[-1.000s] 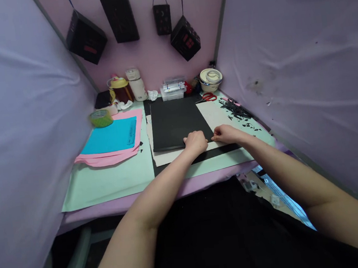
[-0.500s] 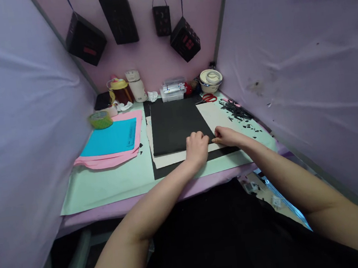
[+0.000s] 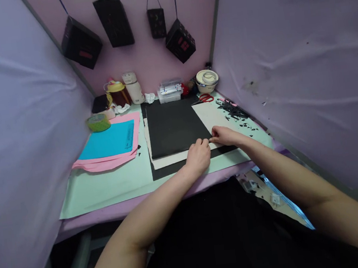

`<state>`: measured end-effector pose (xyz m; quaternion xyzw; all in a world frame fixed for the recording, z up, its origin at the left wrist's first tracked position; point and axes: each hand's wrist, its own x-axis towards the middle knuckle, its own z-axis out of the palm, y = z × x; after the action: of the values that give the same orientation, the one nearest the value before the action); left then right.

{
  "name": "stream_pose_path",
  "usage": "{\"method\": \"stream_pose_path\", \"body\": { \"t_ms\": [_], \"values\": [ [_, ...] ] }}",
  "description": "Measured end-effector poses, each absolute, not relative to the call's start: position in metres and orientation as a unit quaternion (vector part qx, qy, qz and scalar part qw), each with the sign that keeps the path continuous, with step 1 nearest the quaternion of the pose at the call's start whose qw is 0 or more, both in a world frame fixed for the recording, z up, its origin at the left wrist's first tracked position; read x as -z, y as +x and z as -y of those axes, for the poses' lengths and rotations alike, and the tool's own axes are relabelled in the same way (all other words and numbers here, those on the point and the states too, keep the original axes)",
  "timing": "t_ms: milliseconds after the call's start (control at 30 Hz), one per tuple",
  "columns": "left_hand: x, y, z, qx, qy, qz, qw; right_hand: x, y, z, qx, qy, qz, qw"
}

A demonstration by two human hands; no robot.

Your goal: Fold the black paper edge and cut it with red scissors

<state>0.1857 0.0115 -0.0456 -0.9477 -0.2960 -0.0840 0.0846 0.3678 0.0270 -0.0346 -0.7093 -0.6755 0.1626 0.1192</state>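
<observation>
A black sheet of paper (image 3: 176,125) lies on a cream sheet (image 3: 166,161), near the middle of the table. My left hand (image 3: 198,154) is at its front edge, close to the right corner, with the fingers curled together onto the black paper. Just to the right, my right hand (image 3: 223,135) pinches that same front right corner between thumb and fingers. The two hands nearly touch. Beneath the cream sheet, a larger black sheet (image 3: 167,171) shows along the front.
Pink sheets (image 3: 104,165) and a blue sheet (image 3: 108,140) are stacked left, with a tape roll (image 3: 98,122) behind. Red-handled scissors (image 3: 206,98) and black scraps (image 3: 233,110) lie right. A bottle (image 3: 133,88), pen box (image 3: 170,92) and bowl (image 3: 207,81) line the back. Black boxes (image 3: 81,41) hang above.
My left hand's fingers have shifted slightly lower at the paper's edge and lie flatter. My right hand keeps its pinch at the corner. The whole view has moved a little.
</observation>
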Motion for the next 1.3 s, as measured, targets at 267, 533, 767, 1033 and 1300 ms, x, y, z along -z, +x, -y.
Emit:
{"method": "stream_pose_path", "body": {
  "t_ms": [267,533,767,1033,1300],
  "values": [
    [0.042,0.184,-0.01,0.088,-0.947,0.298,0.08,0.04,0.357,0.019,0.032,-0.574,0.789,0.216],
    [0.042,0.184,-0.01,0.087,-0.95,0.29,0.078,0.043,0.338,0.039,0.107,-0.584,0.795,0.122],
    [0.042,0.184,-0.008,0.079,-0.947,0.302,0.072,0.044,0.338,0.045,0.154,-0.616,0.77,0.064],
    [0.045,0.184,-0.007,0.09,-0.944,0.306,0.087,0.05,0.348,0.051,0.15,-0.647,0.741,0.097],
    [0.045,0.183,-0.007,0.092,-0.945,0.305,0.073,0.052,0.331,0.053,0.144,-0.626,0.755,0.129]
  ]
}}
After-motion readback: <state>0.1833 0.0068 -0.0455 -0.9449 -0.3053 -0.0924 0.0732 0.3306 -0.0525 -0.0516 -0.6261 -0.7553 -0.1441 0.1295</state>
